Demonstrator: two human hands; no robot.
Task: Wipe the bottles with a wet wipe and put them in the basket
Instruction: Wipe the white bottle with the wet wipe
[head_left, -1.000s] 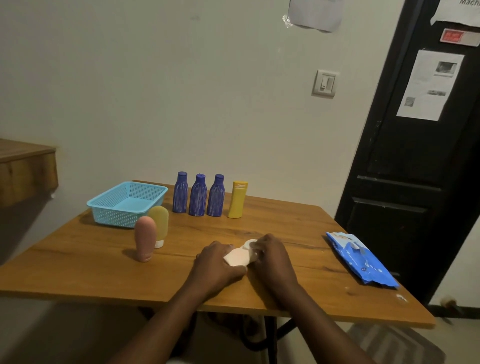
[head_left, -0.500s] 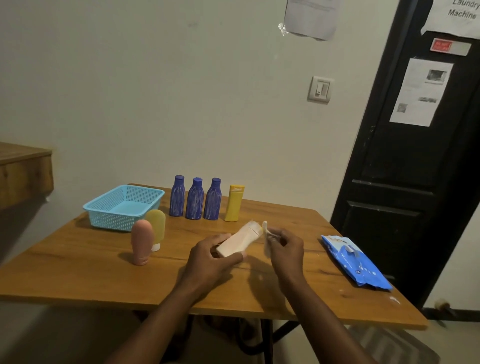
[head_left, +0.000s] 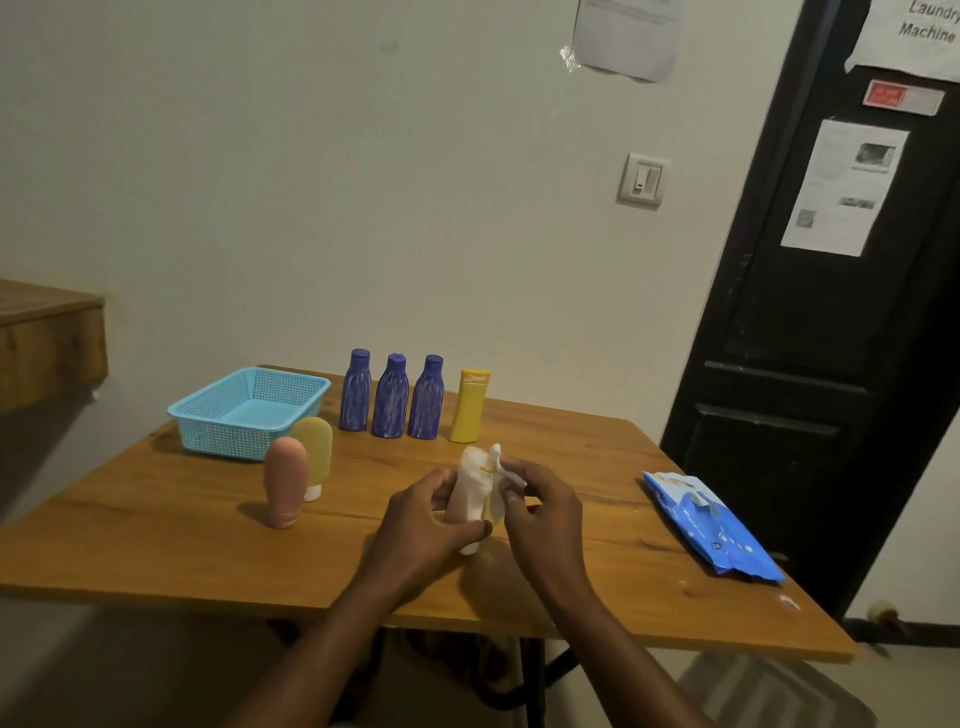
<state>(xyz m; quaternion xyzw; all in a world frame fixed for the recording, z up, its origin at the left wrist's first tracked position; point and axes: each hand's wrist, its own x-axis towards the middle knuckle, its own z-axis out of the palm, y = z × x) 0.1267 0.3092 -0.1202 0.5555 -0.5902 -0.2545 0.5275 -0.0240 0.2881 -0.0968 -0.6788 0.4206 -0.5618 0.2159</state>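
Note:
My left hand (head_left: 426, 519) grips a pale peach tube bottle (head_left: 470, 491), held nearly upright just above the table's middle. My right hand (head_left: 540, 512) pinches a white wet wipe (head_left: 496, 486) against the bottle's right side. A light blue mesh basket (head_left: 208, 421) stands empty at the back left. In front of it a pink tube (head_left: 284, 480) and a yellow tube (head_left: 314, 454) stand on their caps. Three purple bottles (head_left: 390, 397) and a yellow bottle (head_left: 469, 405) line up at the back.
A blue wet wipe pack (head_left: 711, 522) lies near the right edge of the wooden table (head_left: 156, 530). A black door (head_left: 831, 364) stands at the right, a wooden shelf (head_left: 47, 332) juts out at the left.
The bottle came up off the table, from lying flat under both hands to nearly upright in my left hand. My right hand brought the wipe against its side.

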